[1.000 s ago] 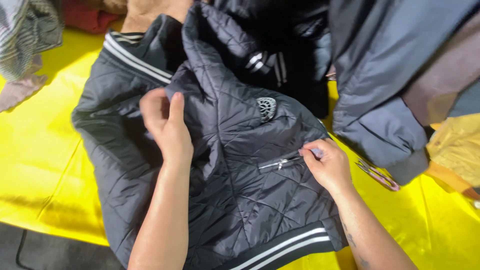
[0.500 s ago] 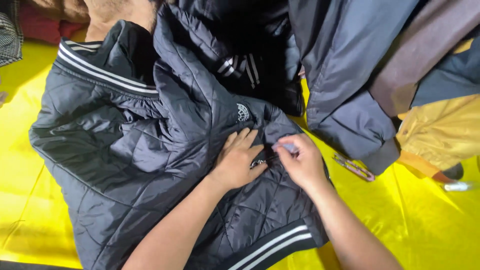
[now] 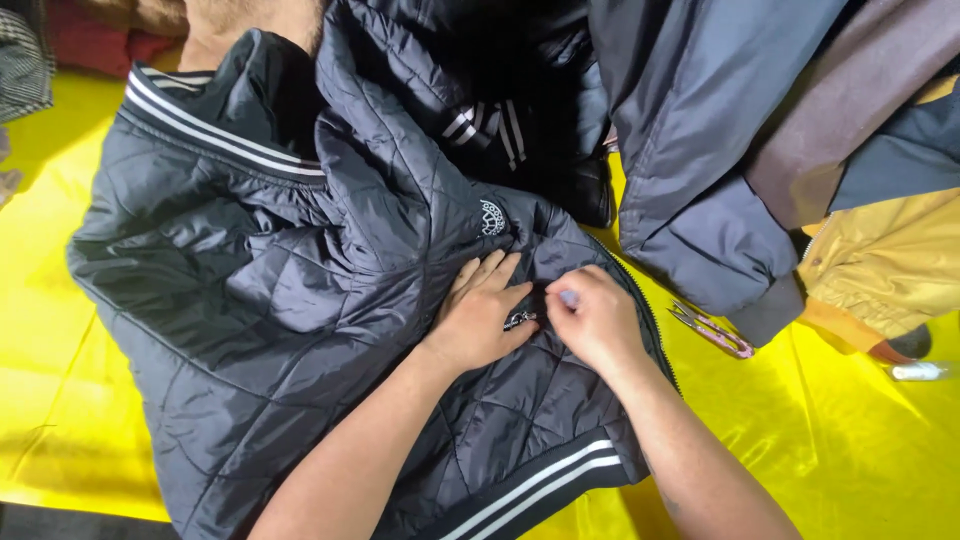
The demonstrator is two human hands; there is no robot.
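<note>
We are pressing our left hand (image 3: pixel 482 318) flat, fingers spread, on the black quilted jacket (image 3: pixel 290 300) lying on the yellow sheet (image 3: pixel 60 330), while our right hand (image 3: pixel 597 322) is pinching its zipper pull (image 3: pixel 520 320) just right of it.

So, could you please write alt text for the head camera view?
Two bare hands, left hand and right hand, meet at a small zipper on a dark quilted jacket spread over a yellow sheet. More jackets lie piled nearby.

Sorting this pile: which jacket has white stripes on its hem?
The black quilted jacket under both hands; the blue-grey jacket and yellow jacket show none.
</note>
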